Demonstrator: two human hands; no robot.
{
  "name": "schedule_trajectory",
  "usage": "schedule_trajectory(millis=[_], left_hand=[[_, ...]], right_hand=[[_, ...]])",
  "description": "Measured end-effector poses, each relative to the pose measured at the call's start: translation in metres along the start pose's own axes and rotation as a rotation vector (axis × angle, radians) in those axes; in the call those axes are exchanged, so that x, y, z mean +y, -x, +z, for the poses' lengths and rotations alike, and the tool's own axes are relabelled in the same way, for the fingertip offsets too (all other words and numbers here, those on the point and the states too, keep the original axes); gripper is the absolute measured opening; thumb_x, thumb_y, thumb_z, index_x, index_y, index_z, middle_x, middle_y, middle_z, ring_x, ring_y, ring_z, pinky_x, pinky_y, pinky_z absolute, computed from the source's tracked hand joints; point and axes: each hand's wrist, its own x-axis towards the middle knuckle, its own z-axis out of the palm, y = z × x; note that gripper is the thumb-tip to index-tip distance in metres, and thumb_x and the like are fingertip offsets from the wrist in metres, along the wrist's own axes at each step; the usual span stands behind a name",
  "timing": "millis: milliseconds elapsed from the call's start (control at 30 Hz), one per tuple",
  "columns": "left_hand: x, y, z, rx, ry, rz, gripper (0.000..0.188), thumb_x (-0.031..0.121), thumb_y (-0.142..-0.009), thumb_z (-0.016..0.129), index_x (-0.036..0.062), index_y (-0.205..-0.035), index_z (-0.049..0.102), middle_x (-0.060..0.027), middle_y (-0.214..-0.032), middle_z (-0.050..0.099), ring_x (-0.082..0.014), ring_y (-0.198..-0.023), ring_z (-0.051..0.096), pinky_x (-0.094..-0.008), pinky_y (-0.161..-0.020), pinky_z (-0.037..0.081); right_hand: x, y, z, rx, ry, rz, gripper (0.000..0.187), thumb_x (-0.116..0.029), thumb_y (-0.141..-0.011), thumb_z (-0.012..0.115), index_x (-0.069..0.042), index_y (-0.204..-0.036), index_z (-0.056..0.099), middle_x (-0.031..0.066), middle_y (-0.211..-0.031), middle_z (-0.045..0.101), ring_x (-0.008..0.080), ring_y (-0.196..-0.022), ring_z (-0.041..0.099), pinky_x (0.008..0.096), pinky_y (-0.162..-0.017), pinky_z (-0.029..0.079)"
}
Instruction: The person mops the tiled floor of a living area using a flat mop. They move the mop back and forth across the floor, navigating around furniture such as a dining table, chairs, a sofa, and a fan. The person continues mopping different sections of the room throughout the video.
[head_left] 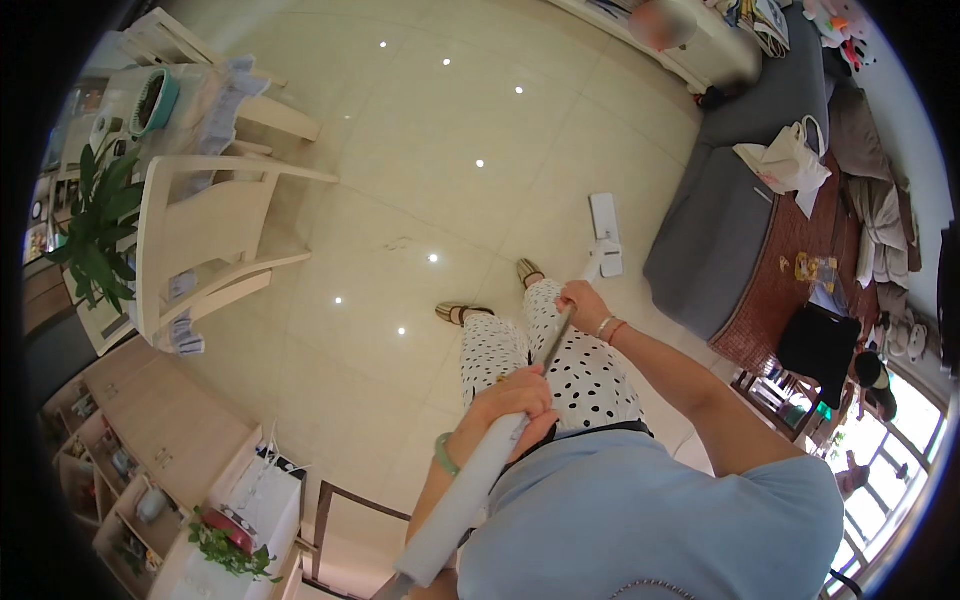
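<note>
A long-handled flat mop slants across my body, from the lower left up to the floor on the right. My left hand is closed around the upper handle, just above its thick white grip section. Farther down, my right hand wraps around the thinner shaft. The white rectangular mop head lies on the floor tiles, ahead and to the right of my feet.
Glossy tiles spread ahead. A pale wooden chair and a table with a potted plant are at left. To the right is a grey sofa carrying a cloth bag. Cabinets line the lower left.
</note>
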Motion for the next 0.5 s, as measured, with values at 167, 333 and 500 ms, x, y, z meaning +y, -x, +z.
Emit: schedule_trajectory(millis=[167, 333, 500], left_hand=[[0.043, 0.054, -0.076, 0.148, -0.097, 0.019, 0.021, -0.009, -0.075, 0.067, 0.0049, -0.07, 0.052, -0.0069, -0.071, 0.061, -0.0224, -0.072, 0.061, -0.0471, -0.093, 0.048], [0.094, 0.127, -0.119, 0.329, -0.253, 0.039, 0.022, -0.009, -0.068, 0.067, 0.005, -0.066, 0.051, -0.0061, -0.064, 0.057, -0.0224, -0.062, 0.058, -0.0477, -0.084, 0.051], [0.108, 0.169, -0.139, 0.392, -0.338, 0.024, 0.019, -0.002, -0.068, 0.067, 0.0055, -0.062, 0.05, -0.0061, -0.06, 0.056, -0.0218, -0.057, 0.054, -0.0461, -0.08, 0.051]], right_hand=[[-0.096, -0.052, 0.069, 0.037, -0.057, -0.123, 0.013, -0.012, -0.079, 0.067, -0.008, -0.071, 0.058, 0.0097, -0.076, 0.059, 0.0321, -0.081, 0.057, 0.0429, -0.068, 0.049], [-0.218, -0.094, 0.127, -0.139, -0.157, -0.282, 0.018, -0.016, -0.083, 0.065, -0.008, -0.069, 0.056, 0.0089, -0.076, 0.058, 0.0319, -0.082, 0.057, 0.0433, -0.067, 0.049], [-0.269, -0.112, 0.196, -0.177, -0.26, -0.419, 0.023, -0.017, -0.087, 0.063, -0.007, -0.069, 0.051, 0.0079, -0.08, 0.056, 0.0319, -0.088, 0.055, 0.0438, -0.066, 0.049]])
